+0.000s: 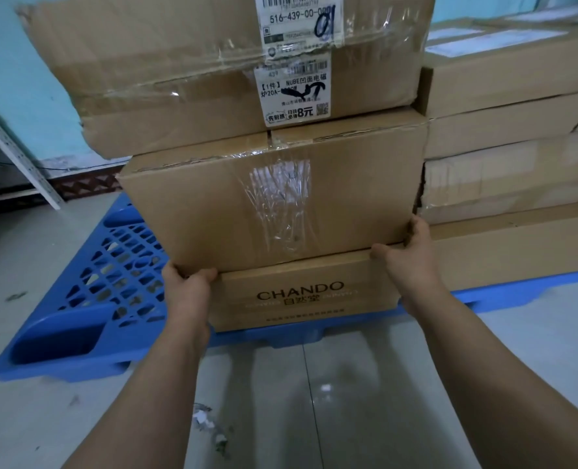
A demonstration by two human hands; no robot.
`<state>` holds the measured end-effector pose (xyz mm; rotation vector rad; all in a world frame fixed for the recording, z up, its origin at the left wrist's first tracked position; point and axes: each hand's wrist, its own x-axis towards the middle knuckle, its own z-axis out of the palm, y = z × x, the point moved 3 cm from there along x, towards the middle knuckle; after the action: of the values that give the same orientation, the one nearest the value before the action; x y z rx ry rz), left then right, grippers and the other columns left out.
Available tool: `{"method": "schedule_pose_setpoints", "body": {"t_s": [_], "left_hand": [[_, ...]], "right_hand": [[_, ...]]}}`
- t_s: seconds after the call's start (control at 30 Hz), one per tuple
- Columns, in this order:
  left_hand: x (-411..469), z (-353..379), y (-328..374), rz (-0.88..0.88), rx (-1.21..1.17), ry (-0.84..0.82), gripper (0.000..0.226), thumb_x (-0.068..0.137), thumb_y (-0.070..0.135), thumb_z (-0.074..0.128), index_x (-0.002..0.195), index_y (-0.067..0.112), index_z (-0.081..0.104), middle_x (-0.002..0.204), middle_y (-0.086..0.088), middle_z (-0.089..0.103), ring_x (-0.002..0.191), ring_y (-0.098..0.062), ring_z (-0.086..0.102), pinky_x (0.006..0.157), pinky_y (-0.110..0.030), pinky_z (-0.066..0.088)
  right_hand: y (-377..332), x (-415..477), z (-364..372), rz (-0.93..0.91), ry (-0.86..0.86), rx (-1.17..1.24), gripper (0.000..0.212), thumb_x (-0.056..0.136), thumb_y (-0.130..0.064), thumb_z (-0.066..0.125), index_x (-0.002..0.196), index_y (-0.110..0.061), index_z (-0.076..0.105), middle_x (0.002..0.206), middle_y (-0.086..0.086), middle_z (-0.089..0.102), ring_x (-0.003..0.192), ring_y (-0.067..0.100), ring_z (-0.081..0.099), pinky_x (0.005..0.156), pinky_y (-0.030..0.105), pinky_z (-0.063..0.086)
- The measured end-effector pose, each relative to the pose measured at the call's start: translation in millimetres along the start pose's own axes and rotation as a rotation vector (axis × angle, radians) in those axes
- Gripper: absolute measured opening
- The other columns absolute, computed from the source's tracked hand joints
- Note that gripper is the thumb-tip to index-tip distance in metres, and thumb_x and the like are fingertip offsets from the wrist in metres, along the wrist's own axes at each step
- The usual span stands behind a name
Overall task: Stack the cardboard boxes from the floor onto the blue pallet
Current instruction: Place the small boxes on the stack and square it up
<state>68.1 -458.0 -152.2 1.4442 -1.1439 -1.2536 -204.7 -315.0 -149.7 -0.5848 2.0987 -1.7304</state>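
Note:
A taped cardboard box (274, 201) sits on a flat box printed CHANDO (301, 296) at the front edge of the blue pallet (88, 319). My left hand (187, 282) grips the taped box's lower left corner, and my right hand (406, 252) grips its lower right corner. On top of it rests a larger, dented box with white shipping labels (192, 69), overhanging to the left.
A stack of several flat boxes (517, 147) fills the pallet's right side, touching the held box. A white metal shelf frame (16, 154) leans by the turquoise wall at the left. Paper scraps (209, 428) lie on the grey tiled floor between my arms.

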Motion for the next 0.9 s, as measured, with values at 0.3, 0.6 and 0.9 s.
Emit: {"method": "schedule_pose_setpoints", "body": {"t_s": [0.3,0.6,0.9], "left_hand": [[-16,-1,1,0.053,0.078,0.053,0.056,0.088,0.011,0.059,0.137,0.021,0.034,0.117,0.003,0.046,0.1,-0.022,0.046,0.086,-0.037,0.038],[-31,4,4,0.098,0.112,0.109,0.055,0.083,0.008,0.056,0.133,0.018,0.034,0.112,0.001,0.048,0.094,-0.023,0.05,0.081,-0.038,0.041],[-42,12,41,0.134,-0.073,0.174,0.063,0.079,0.0,0.058,0.136,0.014,0.034,0.117,-0.002,0.048,0.104,-0.022,0.051,0.084,-0.036,0.041]], "right_hand": [[1,-8,-5,-0.017,0.129,-0.005,0.059,0.072,-0.005,0.071,0.125,-0.014,0.046,0.122,0.009,0.056,0.111,0.025,0.056,0.098,0.044,0.048],[-1,-15,-6,0.004,0.155,0.02,0.056,0.068,-0.008,0.066,0.119,-0.014,0.046,0.118,0.012,0.057,0.105,0.027,0.058,0.093,0.046,0.051],[-56,-34,-6,-0.09,0.333,-0.008,0.063,0.076,-0.002,0.063,0.135,-0.007,0.042,0.135,0.013,0.043,0.125,0.03,0.045,0.107,0.041,0.037]]}}
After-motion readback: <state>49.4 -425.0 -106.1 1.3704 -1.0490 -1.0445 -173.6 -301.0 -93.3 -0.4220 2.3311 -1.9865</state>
